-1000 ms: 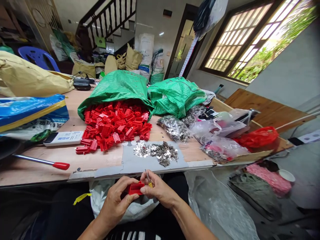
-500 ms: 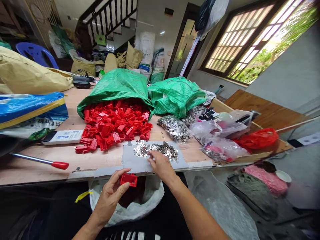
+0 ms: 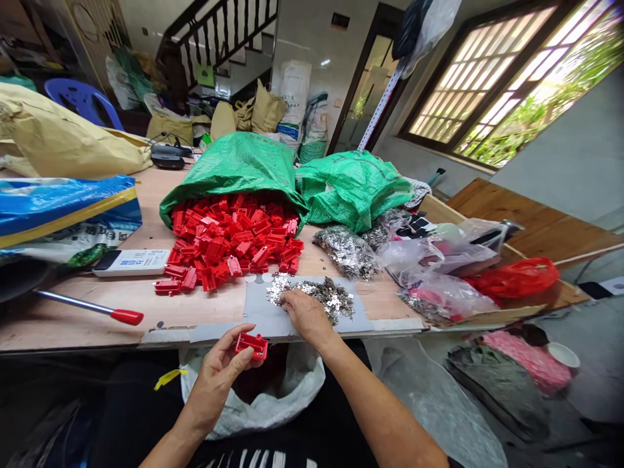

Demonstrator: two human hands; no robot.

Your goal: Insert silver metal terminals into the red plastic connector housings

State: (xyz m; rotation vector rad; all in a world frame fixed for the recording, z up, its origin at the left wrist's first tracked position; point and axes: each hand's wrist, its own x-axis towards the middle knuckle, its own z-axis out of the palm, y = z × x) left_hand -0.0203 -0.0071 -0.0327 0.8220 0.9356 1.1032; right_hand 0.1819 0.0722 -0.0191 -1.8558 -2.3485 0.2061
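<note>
Red box (image 3: 256,344), hollow and rectangular (open-faced), pinched by left grip (image 3: 215,372); right grip (image 3: 309,318), hold unclear.

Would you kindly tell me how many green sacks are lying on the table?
2: the left green sack, with red parts at its mouth, and the right green sack, behind the bag of metal pieces. Others may be hidden.

Item quantities
Hands (image 3: 214,377) (image 3: 308,318): two. Held red case (image 3: 252,346): one. Green sacks (image 3: 248,166) (image 3: 353,188): two. Lever (image 3: 127,316): one. Blue chair (image 3: 80,97): one. Piled red cases (image 3: 234,244), metal plates (image 3: 334,296): too many to count.
</note>
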